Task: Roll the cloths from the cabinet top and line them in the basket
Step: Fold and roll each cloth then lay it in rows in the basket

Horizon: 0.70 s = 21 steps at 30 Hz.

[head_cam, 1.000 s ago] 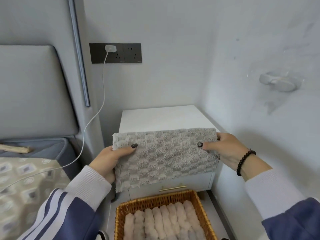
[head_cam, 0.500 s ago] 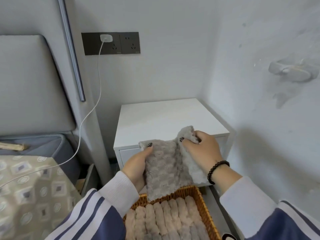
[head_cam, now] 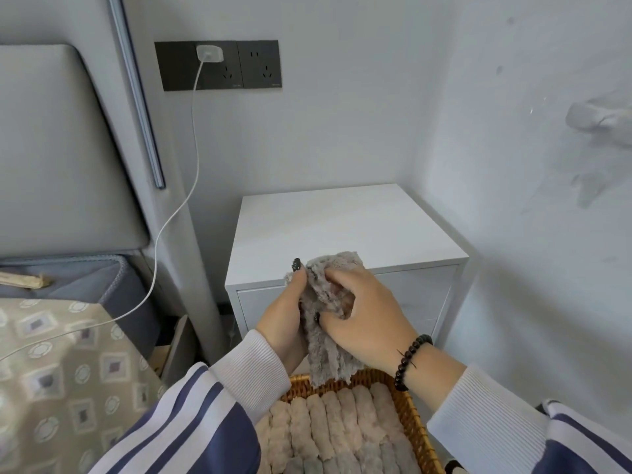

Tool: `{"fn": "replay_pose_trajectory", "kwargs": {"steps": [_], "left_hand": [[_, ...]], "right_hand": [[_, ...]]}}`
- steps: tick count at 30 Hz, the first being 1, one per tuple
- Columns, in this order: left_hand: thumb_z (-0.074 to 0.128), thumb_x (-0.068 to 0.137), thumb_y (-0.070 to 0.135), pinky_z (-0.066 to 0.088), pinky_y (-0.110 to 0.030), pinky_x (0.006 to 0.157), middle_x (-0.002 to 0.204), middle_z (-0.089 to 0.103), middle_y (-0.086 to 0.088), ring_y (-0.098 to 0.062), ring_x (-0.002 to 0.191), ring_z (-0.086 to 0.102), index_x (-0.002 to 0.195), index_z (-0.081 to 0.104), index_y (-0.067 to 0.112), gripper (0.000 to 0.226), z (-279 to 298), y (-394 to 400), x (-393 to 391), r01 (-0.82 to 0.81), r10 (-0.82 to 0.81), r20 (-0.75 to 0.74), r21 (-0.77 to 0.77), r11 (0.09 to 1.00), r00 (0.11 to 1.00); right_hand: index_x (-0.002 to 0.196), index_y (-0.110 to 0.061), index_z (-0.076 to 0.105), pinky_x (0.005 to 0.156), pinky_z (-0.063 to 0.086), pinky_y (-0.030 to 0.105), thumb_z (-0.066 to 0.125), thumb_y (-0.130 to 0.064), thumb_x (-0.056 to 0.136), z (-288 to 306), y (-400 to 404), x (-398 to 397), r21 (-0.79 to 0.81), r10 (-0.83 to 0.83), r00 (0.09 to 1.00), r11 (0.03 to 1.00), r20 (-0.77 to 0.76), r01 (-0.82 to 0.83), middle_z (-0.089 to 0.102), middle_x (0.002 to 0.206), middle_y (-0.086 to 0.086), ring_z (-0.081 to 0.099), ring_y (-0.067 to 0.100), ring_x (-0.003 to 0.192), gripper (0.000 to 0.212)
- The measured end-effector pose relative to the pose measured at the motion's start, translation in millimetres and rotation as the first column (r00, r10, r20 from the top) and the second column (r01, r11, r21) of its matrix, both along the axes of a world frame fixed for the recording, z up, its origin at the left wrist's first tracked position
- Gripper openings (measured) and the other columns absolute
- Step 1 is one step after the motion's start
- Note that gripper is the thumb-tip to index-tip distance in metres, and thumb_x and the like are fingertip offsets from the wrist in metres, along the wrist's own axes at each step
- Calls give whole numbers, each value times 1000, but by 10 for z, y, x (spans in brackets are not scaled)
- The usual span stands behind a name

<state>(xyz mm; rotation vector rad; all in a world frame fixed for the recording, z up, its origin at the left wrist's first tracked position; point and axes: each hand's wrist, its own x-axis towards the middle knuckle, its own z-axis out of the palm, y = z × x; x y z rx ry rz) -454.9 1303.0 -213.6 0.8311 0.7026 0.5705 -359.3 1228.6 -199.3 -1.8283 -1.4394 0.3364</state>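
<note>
Both hands, left (head_cam: 285,311) and right (head_cam: 367,323), gripping bunched grey cloth (head_cam: 325,336) above wicker basket (head_cam: 408,410), no legible writing.

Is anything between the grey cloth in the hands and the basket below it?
Nothing visible. Both the left hand and right hand hold the grey cloth directly above the wicker basket, its lower edge hanging near the far rim. Rolled cloths already fill the visible part, so free room is unclear.

One fluffy grey cloth (head_cam: 325,323), one woven wicker basket (head_cam: 412,422), roughly eight pinkish-beige plush rolled cloths (head_cam: 337,429) in it, one white cabinet (head_cam: 342,224), two hands.
</note>
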Motion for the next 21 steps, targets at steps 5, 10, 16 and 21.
{"fn": "replay_pose_trajectory", "kwargs": {"steps": [5,10,16,21], "left_hand": [[58,82,46,55,-38,81,99,71,-18,-29,90,70,105,64,-1,53,-25,22,-72,18,-15,-24,109,994,1000],[51,97,30,55,-42,80,96,73,-19,-32,88,72,108,65,2,33,-14,47,-170,-117,125,-90,90,989,988],[48,99,23,51,-45,86,104,73,-13,-28,94,71,105,66,8,25,54,33,-290,-125,126,56,-28,992,990],[55,89,17,46,-49,98,110,71,-15,-33,106,66,108,68,5,27,44,43,-366,-53,56,129,-27,998,990]], "right_hand": [[146,-33,29,77,49,14,61,-12,84,-36,-64,-35,-61,133,979,988,-151,-144,47,114,-26,55,-3,83,72],[140,-31,36,75,49,15,54,4,84,-25,-124,-15,17,172,946,985,-273,-174,59,119,-20,60,-4,95,69],[135,-27,38,93,39,20,75,-32,79,41,-104,250,25,-169,944,983,-283,183,46,124,-16,47,3,113,67],[124,-20,56,82,56,29,84,-59,53,-35,-86,291,-243,-93,856,969,-508,-39,67,116,-8,66,8,93,86]]}}
